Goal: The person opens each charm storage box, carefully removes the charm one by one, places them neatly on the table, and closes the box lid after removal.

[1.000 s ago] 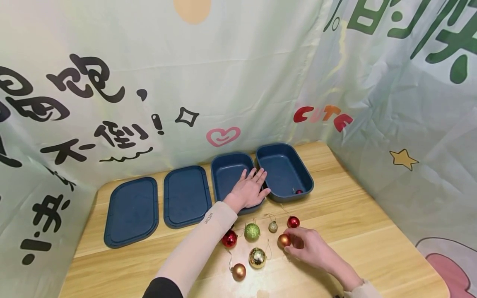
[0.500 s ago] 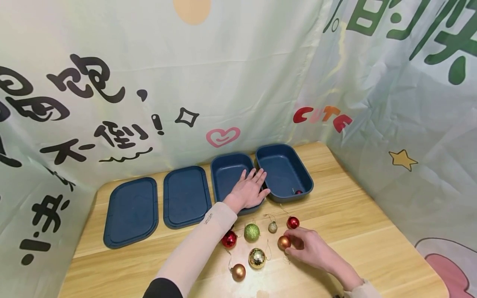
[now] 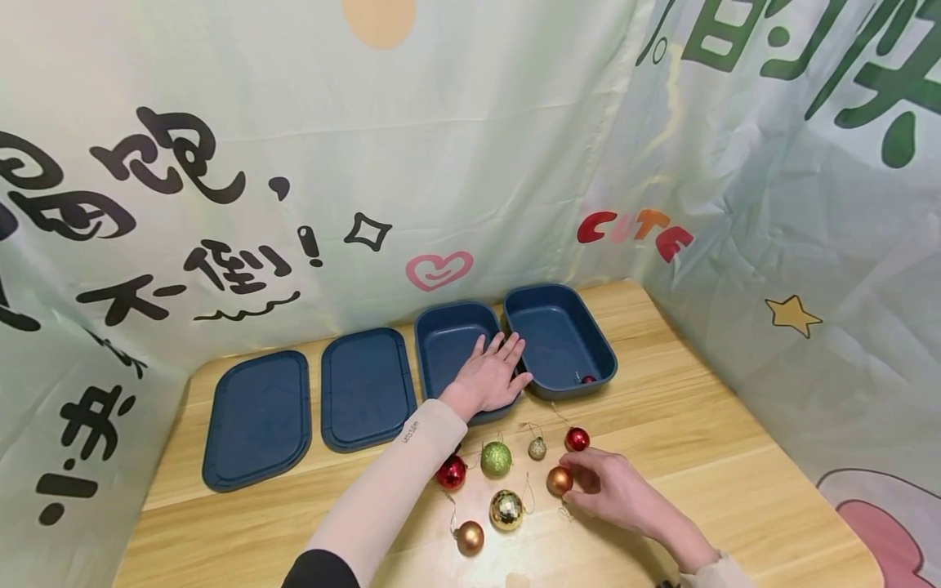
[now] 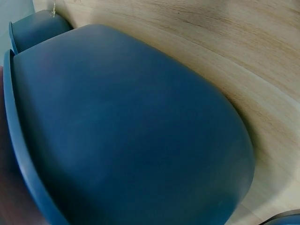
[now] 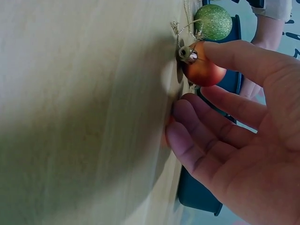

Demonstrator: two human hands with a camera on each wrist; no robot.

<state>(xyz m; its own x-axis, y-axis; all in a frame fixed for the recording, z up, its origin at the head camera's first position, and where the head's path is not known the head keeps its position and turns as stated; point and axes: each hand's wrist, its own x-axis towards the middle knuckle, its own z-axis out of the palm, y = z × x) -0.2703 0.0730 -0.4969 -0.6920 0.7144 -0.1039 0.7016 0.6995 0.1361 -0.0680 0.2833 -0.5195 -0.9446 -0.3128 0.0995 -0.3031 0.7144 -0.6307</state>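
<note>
With thumb and forefinger my right hand (image 3: pixel 617 493) pinches a copper-orange Christmas bauble (image 3: pixel 559 481) low at the wooden table; its metal cap (image 5: pixel 187 54) and string point away from the palm in the right wrist view. My left hand (image 3: pixel 488 377), fingers straight and spread, lies over the near right rim of a dark blue box (image 3: pixel 448 327). The outer wall of a blue box (image 4: pixel 131 122) fills much of the left wrist view. Near the right hand are a shiny red bauble (image 3: pixel 577 439), a small glittery gold one (image 3: pixel 537 448) and a green glitter bauble (image 3: pixel 496 460).
A second blue box (image 3: pixel 547 327), holding a small red bauble (image 3: pixel 587 380), stands at the right. Two flat blue lids (image 3: pixel 257 420) lie left. Closer in are a mirrored gold bauble (image 3: pixel 506 510), a copper bauble (image 3: pixel 470 538) and a red bauble (image 3: pixel 452 473). A printed curtain (image 3: pixel 470 163) surrounds the table.
The copper-orange bauble has shifted slightly toward the near side in my right hand's fingers, and its string now shows below it. My left hand has stayed on the box rim.
</note>
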